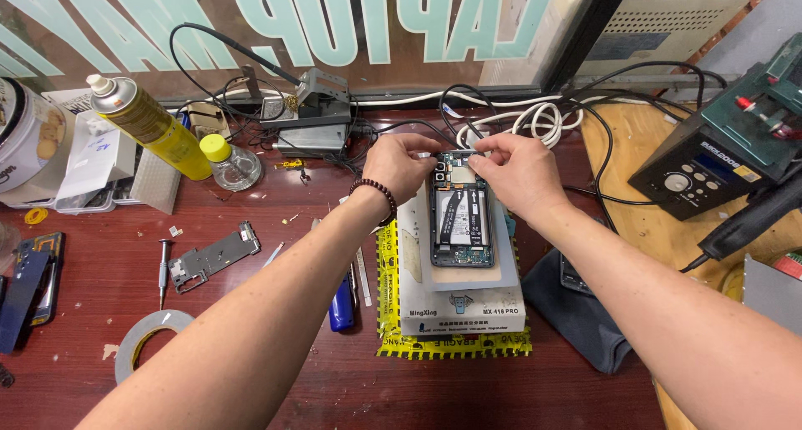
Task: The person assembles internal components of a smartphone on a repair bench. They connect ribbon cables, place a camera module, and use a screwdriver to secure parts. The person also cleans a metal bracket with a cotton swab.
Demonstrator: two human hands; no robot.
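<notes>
Both hands (401, 167) (518, 175) pinch opened phone's (462, 217) crowded top edge.

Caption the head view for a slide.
Both hands, left hand and right hand, work at the top edge of an opened phone.

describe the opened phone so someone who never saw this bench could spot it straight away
On the dark red bench, find the white box edged with yellow tape. The phone lies on top, back cover off, battery showing. The left hand and right hand pinch its top edge; nothing else there is held.
</notes>
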